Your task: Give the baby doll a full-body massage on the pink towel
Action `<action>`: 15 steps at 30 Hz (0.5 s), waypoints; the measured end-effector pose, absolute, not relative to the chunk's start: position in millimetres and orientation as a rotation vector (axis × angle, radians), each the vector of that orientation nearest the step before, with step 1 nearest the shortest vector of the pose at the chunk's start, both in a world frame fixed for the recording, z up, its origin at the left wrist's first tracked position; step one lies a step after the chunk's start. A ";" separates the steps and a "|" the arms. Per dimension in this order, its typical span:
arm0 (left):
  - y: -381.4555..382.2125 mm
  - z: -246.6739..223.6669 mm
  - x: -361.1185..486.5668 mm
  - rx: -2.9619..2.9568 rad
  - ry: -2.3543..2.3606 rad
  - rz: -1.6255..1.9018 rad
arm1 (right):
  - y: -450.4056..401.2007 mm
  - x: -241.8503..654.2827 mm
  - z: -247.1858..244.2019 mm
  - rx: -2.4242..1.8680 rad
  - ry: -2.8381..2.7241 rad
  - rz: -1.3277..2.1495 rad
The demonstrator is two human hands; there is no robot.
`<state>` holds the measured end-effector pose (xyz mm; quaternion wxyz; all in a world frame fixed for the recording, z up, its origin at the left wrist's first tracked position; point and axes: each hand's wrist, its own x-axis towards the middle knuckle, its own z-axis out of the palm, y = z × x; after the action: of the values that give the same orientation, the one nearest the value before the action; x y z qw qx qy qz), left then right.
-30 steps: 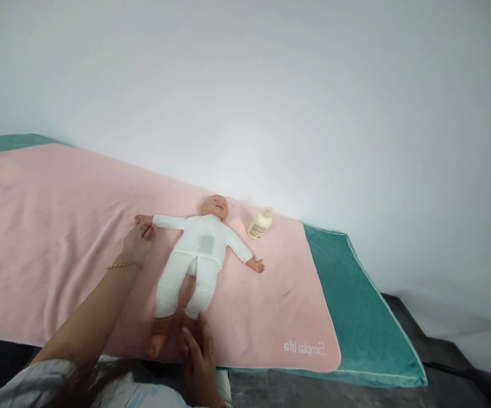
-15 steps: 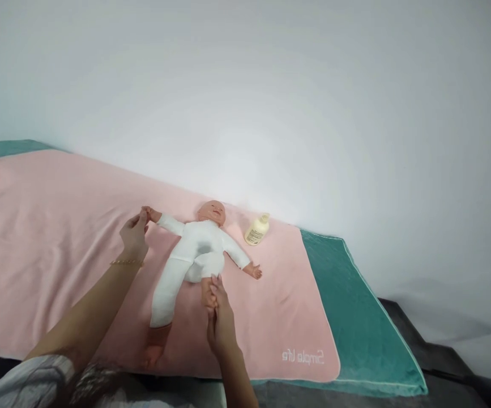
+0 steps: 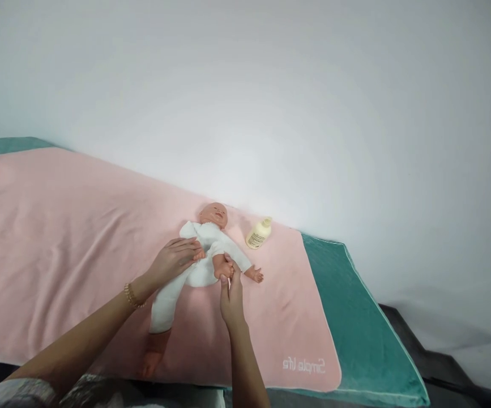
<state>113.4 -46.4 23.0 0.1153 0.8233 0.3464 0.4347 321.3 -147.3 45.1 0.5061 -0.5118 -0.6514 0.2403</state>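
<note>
A baby doll (image 3: 206, 231) in a white suit lies on its back on a pink blanket (image 3: 101, 221), its head toward the wall. My left hand (image 3: 173, 262) is closed over the doll's hand (image 3: 200, 250), holding it across the belly. Between the fingers and thumb of my right hand (image 3: 233, 299) is the doll's bare foot (image 3: 222, 266), with that leg bent up toward the body. The doll's other leg (image 3: 164, 306) lies straight toward me. Its other arm (image 3: 240, 259) rests stretched out to the right, palm up.
A pale yellow bottle (image 3: 258, 233) stands right of the doll's head. The blanket, with lettering near its corner, lies over a green cover (image 3: 355, 317). Behind it rises a white wall (image 3: 245, 102). Dark furniture edges (image 3: 423, 351) show at the lower right.
My left hand has brought the doll's arm from stretched out on the left to across its belly. My right hand has pushed the foot up toward the body, bending the leg more.
</note>
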 end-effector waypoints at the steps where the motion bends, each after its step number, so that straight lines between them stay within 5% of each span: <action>1: -46.1 24.2 113.1 2.386 1.042 1.270 | -150.4 321.1 44.5 -1.234 -1.581 0.557; 10: -38.3 45.2 72.9 1.709 1.687 1.496 | -209.9 318.9 13.0 -1.266 -1.700 0.326; 15: -21.4 28.4 35.2 1.658 2.033 1.323 | -252.5 317.0 -22.0 -1.189 -1.873 0.151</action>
<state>35.2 -21.4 28.4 0.1014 0.5614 0.6883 0.4481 317.0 -252.5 -22.0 0.4429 -0.4795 -0.7551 0.0610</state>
